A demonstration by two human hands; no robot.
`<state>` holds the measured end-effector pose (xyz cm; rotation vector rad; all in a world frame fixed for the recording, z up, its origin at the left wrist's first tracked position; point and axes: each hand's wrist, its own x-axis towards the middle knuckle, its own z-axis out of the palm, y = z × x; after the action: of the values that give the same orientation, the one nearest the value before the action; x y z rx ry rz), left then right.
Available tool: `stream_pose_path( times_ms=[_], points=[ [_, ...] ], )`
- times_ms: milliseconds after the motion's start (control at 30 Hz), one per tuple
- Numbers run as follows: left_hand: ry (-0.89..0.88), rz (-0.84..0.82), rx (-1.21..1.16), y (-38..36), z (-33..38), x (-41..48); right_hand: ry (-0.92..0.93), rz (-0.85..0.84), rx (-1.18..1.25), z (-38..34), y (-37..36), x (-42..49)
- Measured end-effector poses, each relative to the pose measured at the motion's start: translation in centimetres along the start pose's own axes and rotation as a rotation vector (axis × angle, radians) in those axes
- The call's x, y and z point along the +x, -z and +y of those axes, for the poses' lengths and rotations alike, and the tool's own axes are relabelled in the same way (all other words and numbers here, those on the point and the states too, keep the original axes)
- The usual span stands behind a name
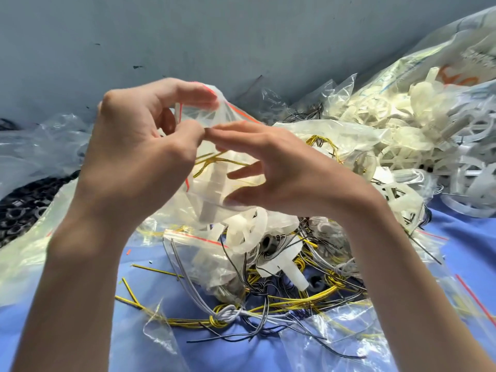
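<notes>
**Zip bag up in both hands over the wire heap**

Pinched at the mouth by the left grip (134,146): thumb and curled fingers closed tight on the top edge of a clear zip bag (214,114), right beside its red seal strip (239,110). Laid against the bag's near side, the right grip (284,170), fingers spread and almost straight, clasping nothing; forefinger tip touching the left thumb at the mouth.

Held in the air above the middle of the blue desk (228,358), clear of everything under it. Inside the bag: a white plastic part (214,183), upright, and a few yellow wires (212,157) across its top.

Directly below, a tangle of cables (268,299) in yellow, black and grey, with a second zip bag (198,245) and a white stub fitting (292,272) lying on it. Toward the far right corner, a heap of white plastic wheels (397,140), partly inside a big clear sack (429,49). Along the left edge, black rings (18,210) under more clear plastic. Beyond the far edge, a grey wall (241,36).
</notes>
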<state>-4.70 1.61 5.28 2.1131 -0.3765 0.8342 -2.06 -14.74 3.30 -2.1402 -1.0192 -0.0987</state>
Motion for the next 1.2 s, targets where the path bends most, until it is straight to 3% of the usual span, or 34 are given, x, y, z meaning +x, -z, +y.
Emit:
stream_pose_path(
  times_ms=[433, 633, 767, 833, 933, 967, 1067, 1200],
  points=[
    [-0.067, -0.072, 0.321, -0.3, -0.5, -0.3, 0.072, 0.262, 0.004, 0.3, -0.3, 0.5],
    [0.044, 0.162, 0.145, -0.1, -3.0, 0.6, 0.063, 0.359, -0.065, 0.6, 0.3, 0.3],
    [0.293, 0.39, 0.015, 0.7, -6.3, 1.9, 0.003, 0.408, -0.097, 0.8, 1.0, 0.0],
    [0.356, 0.335, 0.095, 2.2, -7.9, 1.8, -0.061, 0.372, -0.124, 1.2, 1.7, -0.3],
    [0.293, -0.007, 0.212, 3.8, -9.1, 1.2, -0.165, 0.231, -0.189, 1.9, 2.4, -0.7],
    [0.281, -0.049, 0.207, 3.8, -9.1, 1.0, -0.189, 0.175, -0.205, 2.0, 2.5, -0.8],
    [0.259, 0.115, 0.148, 3.1, -8.4, 1.2, -0.25, 0.026, -0.246, 2.2, 2.7, -1.0],
    [0.171, 0.12, 0.153, 2.0, -6.8, 1.4, -0.382, -0.275, -0.287, 2.2, 2.7, -1.4]
  ],
)
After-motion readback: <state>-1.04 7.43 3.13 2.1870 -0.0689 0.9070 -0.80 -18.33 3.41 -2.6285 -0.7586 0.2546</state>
